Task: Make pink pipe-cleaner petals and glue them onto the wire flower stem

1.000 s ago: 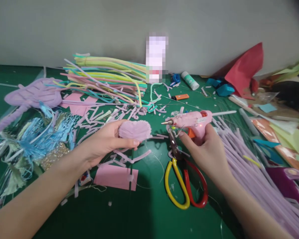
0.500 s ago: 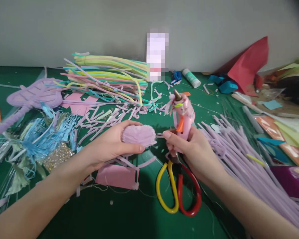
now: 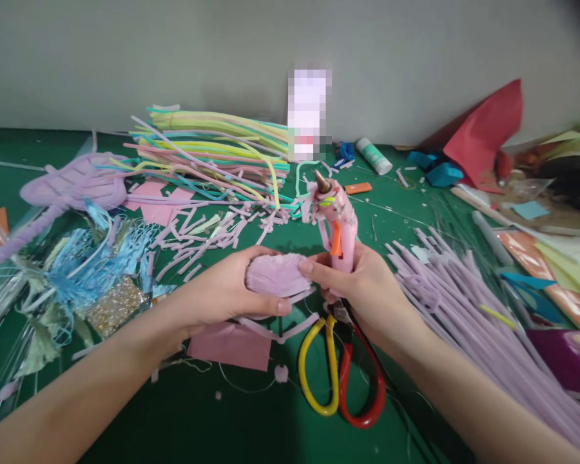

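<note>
My left hand [image 3: 236, 290] is closed around a fuzzy lilac oval made of pipe cleaners [image 3: 276, 276], thumb along its lower side. Loose pipe cleaner ends [image 3: 283, 332] hang beneath it. In my right hand [image 3: 367, 290] is a pink hot glue gun [image 3: 344, 235] with an orange trigger, its metal nozzle pointing up and away. The right thumb and fingertips press at the oval's right end. Below that hand are the yellow and red handles of scissors [image 3: 341, 374]; their blades are hidden, and I cannot tell whether the hand also grips them.
Behind lie a multicoloured pipe cleaner bundle [image 3: 212, 148] and lilac offcuts [image 3: 207, 232]. At left are a lilac pipe-cleaner shape [image 3: 77, 183], blue tassels [image 3: 96, 258] and a gold bead packet [image 3: 118, 306]. Lilac pipe cleaners [image 3: 473, 309] spread at right, beside coloured paper.
My right hand and the glue gun have moved left, bringing the thumb and fingertips onto the oval. The scissors handles have shifted slightly left and down.
</note>
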Action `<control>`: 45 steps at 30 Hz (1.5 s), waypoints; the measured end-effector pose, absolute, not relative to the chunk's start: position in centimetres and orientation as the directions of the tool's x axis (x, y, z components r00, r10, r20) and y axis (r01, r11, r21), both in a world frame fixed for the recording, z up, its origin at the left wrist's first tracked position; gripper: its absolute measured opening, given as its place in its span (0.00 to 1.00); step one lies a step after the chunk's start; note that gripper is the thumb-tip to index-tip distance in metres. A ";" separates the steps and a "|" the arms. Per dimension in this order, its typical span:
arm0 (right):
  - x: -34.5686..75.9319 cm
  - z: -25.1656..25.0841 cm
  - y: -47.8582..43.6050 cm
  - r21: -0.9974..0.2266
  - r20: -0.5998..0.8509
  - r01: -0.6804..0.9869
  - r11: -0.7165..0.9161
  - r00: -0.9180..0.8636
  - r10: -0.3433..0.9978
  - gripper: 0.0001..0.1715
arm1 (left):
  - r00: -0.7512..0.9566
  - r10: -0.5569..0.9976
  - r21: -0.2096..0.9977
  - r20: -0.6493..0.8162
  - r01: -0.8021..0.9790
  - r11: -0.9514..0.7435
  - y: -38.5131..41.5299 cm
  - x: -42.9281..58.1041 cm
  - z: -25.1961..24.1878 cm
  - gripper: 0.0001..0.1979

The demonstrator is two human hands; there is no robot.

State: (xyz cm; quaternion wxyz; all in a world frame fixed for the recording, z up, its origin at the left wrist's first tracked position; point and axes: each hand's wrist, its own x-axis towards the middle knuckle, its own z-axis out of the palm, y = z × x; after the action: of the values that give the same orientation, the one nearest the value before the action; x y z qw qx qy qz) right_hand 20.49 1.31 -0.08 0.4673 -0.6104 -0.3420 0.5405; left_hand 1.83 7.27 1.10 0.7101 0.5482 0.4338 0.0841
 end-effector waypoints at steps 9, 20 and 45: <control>20.3 -0.3 1.3 -0.940 -0.338 -0.115 -0.320 0.196 0.921 0.24 | 0.570 0.598 0.822 -0.564 0.454 0.343 7.2 1.9 1.4 0.37; 25.1 -0.7 0.2 -0.846 0.041 0.465 -0.261 0.546 0.837 0.24 | 0.562 0.653 0.854 -0.508 0.427 0.298 8.0 1.1 -0.4 0.34; 25.1 -3.7 -3.2 -0.371 0.363 0.877 -0.305 0.439 0.822 0.19 | 0.537 0.678 0.840 -0.501 0.489 0.234 8.2 1.2 -0.8 0.28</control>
State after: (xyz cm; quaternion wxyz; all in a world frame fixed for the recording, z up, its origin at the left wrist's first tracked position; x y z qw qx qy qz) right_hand 25.10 -3.17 -3.66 0.2642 -0.8061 -0.5269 -0.0524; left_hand 1.24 8.15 -0.79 0.6254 0.6143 0.4751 0.0757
